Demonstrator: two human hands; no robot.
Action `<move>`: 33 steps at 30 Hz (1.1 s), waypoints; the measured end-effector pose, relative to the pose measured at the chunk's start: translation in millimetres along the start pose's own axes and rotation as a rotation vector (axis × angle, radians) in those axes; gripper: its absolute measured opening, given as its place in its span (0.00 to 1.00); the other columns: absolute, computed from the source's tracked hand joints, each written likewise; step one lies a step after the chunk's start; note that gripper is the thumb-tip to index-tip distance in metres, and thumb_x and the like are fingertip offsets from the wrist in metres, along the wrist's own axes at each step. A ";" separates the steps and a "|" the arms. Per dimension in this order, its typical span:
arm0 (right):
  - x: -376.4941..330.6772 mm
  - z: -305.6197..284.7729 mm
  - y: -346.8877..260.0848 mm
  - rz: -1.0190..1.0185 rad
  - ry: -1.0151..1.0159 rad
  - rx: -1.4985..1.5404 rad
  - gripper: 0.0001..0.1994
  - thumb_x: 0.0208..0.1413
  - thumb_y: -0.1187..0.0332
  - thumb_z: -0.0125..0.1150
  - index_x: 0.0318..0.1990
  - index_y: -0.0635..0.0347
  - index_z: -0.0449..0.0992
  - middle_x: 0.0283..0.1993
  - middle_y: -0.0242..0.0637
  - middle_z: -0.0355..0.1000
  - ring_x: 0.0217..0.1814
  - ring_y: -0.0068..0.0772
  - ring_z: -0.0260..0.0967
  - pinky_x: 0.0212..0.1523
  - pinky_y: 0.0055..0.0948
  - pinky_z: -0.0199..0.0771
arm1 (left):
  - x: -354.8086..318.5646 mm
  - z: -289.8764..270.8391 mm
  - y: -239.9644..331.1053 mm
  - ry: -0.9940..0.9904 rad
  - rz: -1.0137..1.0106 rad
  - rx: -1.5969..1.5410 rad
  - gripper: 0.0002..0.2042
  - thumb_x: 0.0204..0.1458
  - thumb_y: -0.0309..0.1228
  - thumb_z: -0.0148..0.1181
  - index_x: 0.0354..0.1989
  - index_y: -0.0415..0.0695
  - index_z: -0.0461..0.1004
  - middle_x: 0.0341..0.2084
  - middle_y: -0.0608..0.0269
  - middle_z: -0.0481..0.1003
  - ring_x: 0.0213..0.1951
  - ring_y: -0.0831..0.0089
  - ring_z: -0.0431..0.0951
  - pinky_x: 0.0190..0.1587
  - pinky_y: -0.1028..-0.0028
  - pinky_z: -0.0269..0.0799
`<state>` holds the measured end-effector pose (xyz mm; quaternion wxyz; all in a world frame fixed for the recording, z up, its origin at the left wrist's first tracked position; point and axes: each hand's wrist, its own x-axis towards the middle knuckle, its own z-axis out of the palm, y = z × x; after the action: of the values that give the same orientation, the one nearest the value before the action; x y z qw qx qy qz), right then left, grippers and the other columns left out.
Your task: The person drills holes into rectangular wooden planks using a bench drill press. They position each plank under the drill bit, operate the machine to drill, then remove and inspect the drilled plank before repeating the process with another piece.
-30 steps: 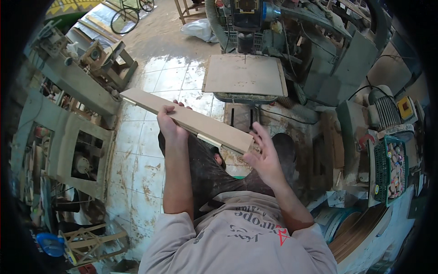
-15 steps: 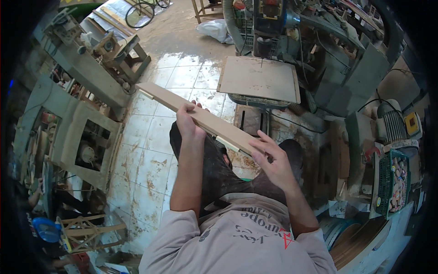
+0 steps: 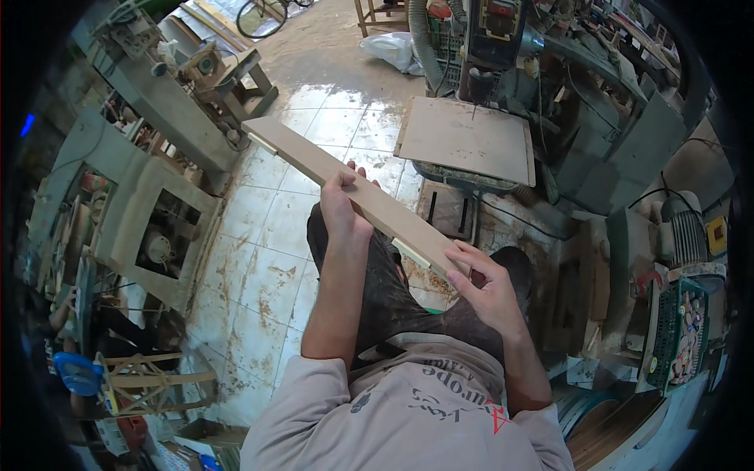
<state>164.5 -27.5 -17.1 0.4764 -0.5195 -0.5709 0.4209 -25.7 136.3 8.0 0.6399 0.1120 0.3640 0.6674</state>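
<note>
Two dark trouser legs (image 3: pixel 377 302) are spread below us, and above them we have a long flat board (image 3: pixel 404 224) up off the floor tiles. Its near end lies at our right hand (image 3: pixel 491 289): fingertips rest on the upper face, the thumb sits by the near edge, and we cannot tell how firmly they press. Farther along, around the middle, our left hand (image 3: pixel 342 208) is clamped on it, thumb over the top, fingertips showing past the far edge. So the long axis runs aslant, from the right hand away and to the left, with the far end jutting free well beyond the left hand. The two hands are apart, with a bare stretch of board between them.

The board looks pale brown, plain and straight-sided. On the edge facing us we see two lighter strips (image 3: pixel 411 253), one near the right hand, one near the far end.

Past it, the white floor tiles (image 3: pixel 263 228) carry brown dust. Ahead and to the right, well apart from the board, a tan sheet (image 3: pixel 463 141) lies beneath a dark upright machine (image 3: pixel 493 39). Farther off sits a white bag (image 3: pixel 389 51).
</note>
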 end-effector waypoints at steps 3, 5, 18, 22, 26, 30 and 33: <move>-0.6 0.7 4.7 -0.025 0.011 -0.014 0.20 0.52 0.67 0.65 0.52 0.62 0.75 0.60 0.54 0.65 0.63 0.42 0.64 0.57 0.33 0.66 | 2.6 -1.3 2.1 -0.031 -0.021 -0.017 0.21 0.43 0.23 0.47 0.50 0.38 0.60 0.45 0.62 0.62 0.47 0.71 0.66 0.47 0.59 0.70; -2.1 1.6 3.1 -0.102 0.008 -0.136 0.21 0.51 0.67 0.67 0.53 0.61 0.74 0.60 0.54 0.65 0.63 0.44 0.63 0.60 0.35 0.64 | 4.3 0.4 5.9 -0.017 -0.030 -0.018 0.22 0.43 0.24 0.47 0.50 0.38 0.59 0.44 0.61 0.63 0.47 0.70 0.66 0.47 0.59 0.70; 1.4 8.5 -8.6 -0.613 0.181 -0.560 0.21 0.41 0.83 0.59 0.48 0.65 0.75 0.48 0.46 0.73 0.54 0.46 0.71 0.55 0.38 0.72 | 40.1 -24.9 -12.6 0.021 -0.335 -0.101 0.21 0.36 0.21 0.45 0.45 0.35 0.59 0.40 0.56 0.64 0.41 0.65 0.69 0.46 0.52 0.68; -2.2 6.1 -8.1 -0.490 0.122 -0.466 0.20 0.43 0.77 0.65 0.48 0.63 0.75 0.52 0.47 0.71 0.57 0.45 0.68 0.56 0.38 0.70 | 47.9 -30.3 -18.9 -0.028 -0.363 -0.153 0.22 0.37 0.22 0.45 0.45 0.34 0.60 0.40 0.55 0.64 0.41 0.64 0.69 0.46 0.52 0.69; -10.7 7.0 -34.8 -0.250 0.114 -0.369 0.24 0.42 0.66 0.72 0.50 0.60 0.74 0.55 0.47 0.66 0.58 0.46 0.66 0.56 0.39 0.69 | 37.3 -25.5 -14.4 -0.103 -0.255 -0.220 0.21 0.38 0.24 0.47 0.45 0.34 0.62 0.37 0.53 0.67 0.41 0.62 0.69 0.47 0.54 0.69; -12.4 18.3 -31.9 -0.244 0.318 -0.385 0.27 0.38 0.63 0.76 0.48 0.60 0.74 0.53 0.45 0.65 0.54 0.46 0.68 0.53 0.39 0.70 | 34.2 -25.5 -7.6 -0.327 -0.238 -0.319 0.20 0.42 0.29 0.47 0.45 0.34 0.64 0.36 0.52 0.68 0.40 0.60 0.70 0.48 0.58 0.70; -10.2 20.7 -28.4 -0.352 0.381 -0.399 0.25 0.37 0.64 0.77 0.44 0.60 0.73 0.52 0.44 0.66 0.51 0.44 0.70 0.49 0.37 0.73 | 31.2 -22.8 -2.3 -0.390 -0.235 -0.428 0.21 0.51 0.40 0.47 0.45 0.35 0.65 0.35 0.53 0.69 0.38 0.61 0.70 0.48 0.60 0.70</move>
<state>138.8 -40.4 5.6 0.5289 -0.5655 -0.6237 0.1070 -42.8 157.4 -19.5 0.7796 0.0579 0.0959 0.6162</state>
